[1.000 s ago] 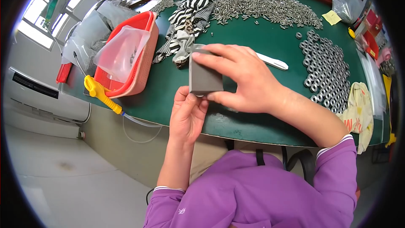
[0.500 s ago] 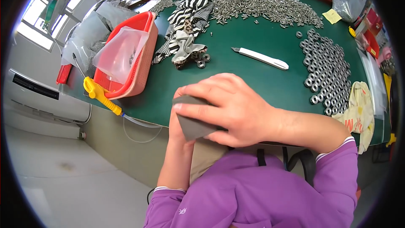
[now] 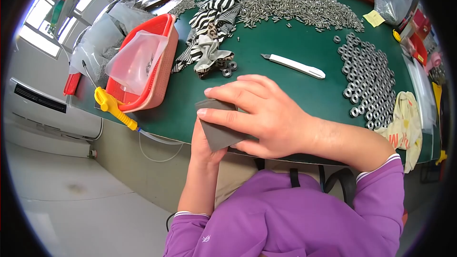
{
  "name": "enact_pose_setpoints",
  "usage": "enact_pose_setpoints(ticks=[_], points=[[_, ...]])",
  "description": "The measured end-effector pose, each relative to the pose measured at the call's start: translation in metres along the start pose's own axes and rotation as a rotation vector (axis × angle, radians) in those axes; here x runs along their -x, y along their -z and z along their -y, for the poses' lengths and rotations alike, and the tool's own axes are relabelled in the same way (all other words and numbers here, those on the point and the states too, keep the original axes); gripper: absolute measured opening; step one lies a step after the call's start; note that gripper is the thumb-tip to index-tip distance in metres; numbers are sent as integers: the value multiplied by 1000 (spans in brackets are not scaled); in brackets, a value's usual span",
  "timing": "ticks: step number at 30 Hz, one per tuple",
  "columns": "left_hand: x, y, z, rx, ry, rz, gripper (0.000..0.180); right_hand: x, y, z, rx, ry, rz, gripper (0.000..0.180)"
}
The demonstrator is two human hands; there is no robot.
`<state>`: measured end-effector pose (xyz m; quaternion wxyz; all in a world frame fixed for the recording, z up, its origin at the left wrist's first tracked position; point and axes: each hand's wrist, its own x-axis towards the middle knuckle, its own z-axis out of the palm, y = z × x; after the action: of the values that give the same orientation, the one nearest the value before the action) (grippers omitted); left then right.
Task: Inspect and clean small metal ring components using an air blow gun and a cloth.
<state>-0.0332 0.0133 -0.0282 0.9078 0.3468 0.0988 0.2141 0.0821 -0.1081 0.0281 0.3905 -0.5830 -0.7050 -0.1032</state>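
A piece of dark grey sandpaper, folded or stiff, is pressed under the fingers of my right hand. That hand is closed on the sheet, its fingers lying over the top and its thumb below. Against the underside of the sheet is my left hand; only its palm edge and wrist show, and its fingers are hidden. Whatever may lie between the two hands is out of sight. Beyond them, a few metal rings sit by a zebra-striped cloth. A white utility knife with its blade out lies further right.
At the right are many metal rings and a pale glove. Small metal pins form a heap at the back. A red basket holding a plastic bag stands left, with a yellow air gun at the green table's edge.
My right hand has slid slightly up and away from me with the sandpaper, its fingers now a little more spread. My left hand has barely shifted. The things on the table stay put.
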Motion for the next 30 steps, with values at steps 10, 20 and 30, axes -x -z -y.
enact_pose_setpoints(ticks=[10,20,30], points=[[-10,15,1,122,-65,120,20,-2,2,-26,69,-148,-125,61],[-3,5,0,-36,-2,79,37,3,-1,-5,-41,8,59,59],[-13,14,3,112,-51,99,16,3,9,-27,68,-261,-126,62]])
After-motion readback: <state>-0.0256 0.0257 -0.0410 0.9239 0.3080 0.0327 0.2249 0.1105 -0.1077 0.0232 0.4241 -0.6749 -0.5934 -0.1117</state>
